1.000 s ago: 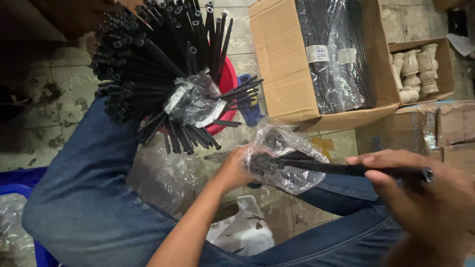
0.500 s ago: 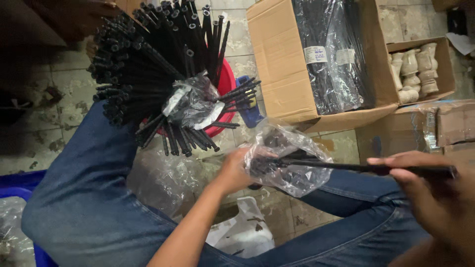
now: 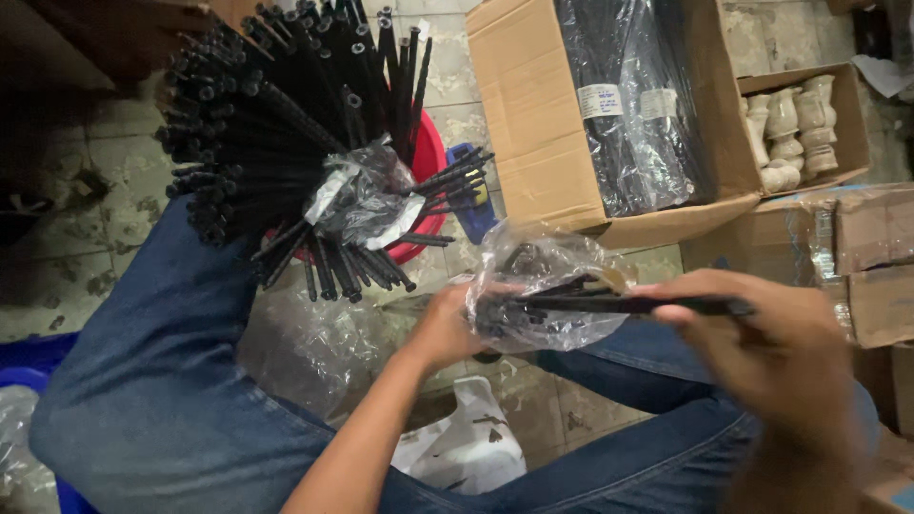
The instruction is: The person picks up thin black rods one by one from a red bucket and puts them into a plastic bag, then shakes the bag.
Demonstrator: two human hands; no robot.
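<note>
at the left edge your knee in blue jeans [image 3: 162, 381] fills the lower corner, and the tiled floor [image 3: 114, 162] beside it gives only a narrow free strip. above the knee one big bundle of black rods [image 3: 276, 133] stands out of a red bucket [image 3: 430, 162], with a plastic wrap around its middle; the rods are too many to count. your left hand [image 3: 447, 328] is near the centre, its fingers closed around the mouth of one clear plastic bag [image 3: 547, 295], which holds the ends of a few black rods. one of them, the long black rod [image 3: 628, 305], lies level from the bag to your right hand [image 3: 771, 352], and those fingers are pinched on it. half a second ago the right hand was further right and the rod showed longer between the hands; now the hand has come closer to the bag. behind, one open cardboard box [image 3: 533, 105] holds wrapped black bundles, and a second box [image 3: 847, 105] at the right edge holds pale turned pieces, about six. more boxes close the right side, so the open room is only between your two hands.
</note>
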